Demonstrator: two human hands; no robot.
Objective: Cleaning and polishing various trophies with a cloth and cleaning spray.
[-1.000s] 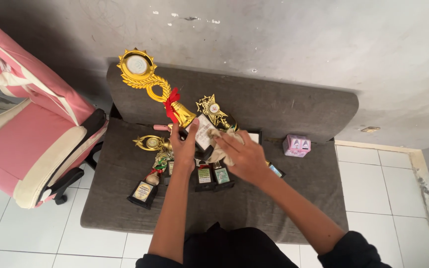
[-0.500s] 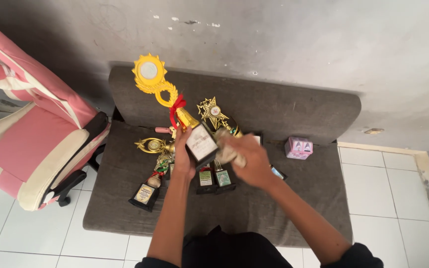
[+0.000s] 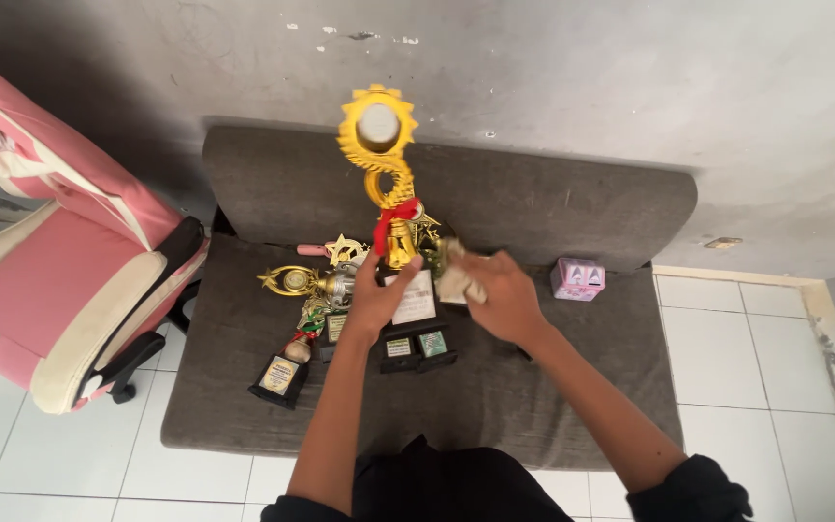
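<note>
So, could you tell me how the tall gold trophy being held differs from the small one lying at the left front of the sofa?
The tall gold trophy is upright, lifted in the left hand; the small trophy lies tipped over on the grey sofa, untouched. The tall one looks far longer, with a sun-shaped top and red ribbon; the small one is short. Both have dark bases bearing label plates.

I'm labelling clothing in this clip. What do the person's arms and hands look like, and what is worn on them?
Both forearms are bare, with black sleeves pushed up to the elbows. The left hand and right hand are ungloved; no rings, watch or bracelet show.
</note>
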